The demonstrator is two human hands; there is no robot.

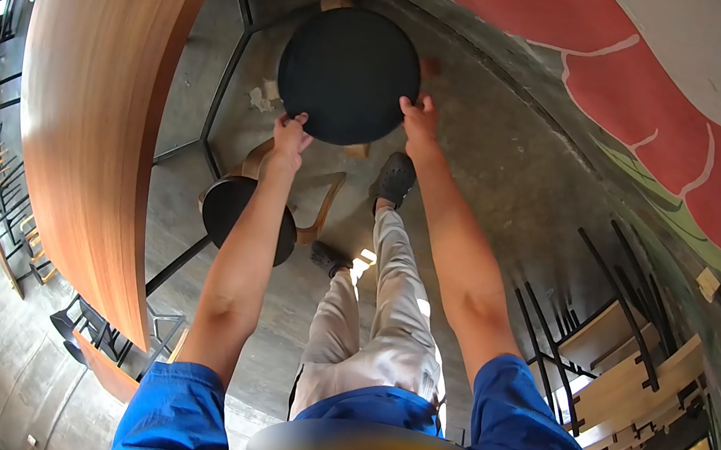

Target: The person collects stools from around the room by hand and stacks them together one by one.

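A round stool with a black seat [349,74] is in front of me, top side up; bits of its pale wooden legs show around the seat's rim. My left hand [291,136] pinches the near left edge of the seat, with fingers closed at the rim. On the right edge, my right hand [418,126] grips the rim, thumb on top and the other fingers partly hidden beneath. A second stool, with a black seat [233,210] and curved wooden legs, stands below my left forearm. Whether the held stool's legs touch the floor I cannot tell.
A long wooden table [106,84] runs along my left, over a black metal frame [231,72] on the concrete floor. A painted wall [633,100] rises on the right. Behind me on the right are wooden tables [611,366] with black legs.
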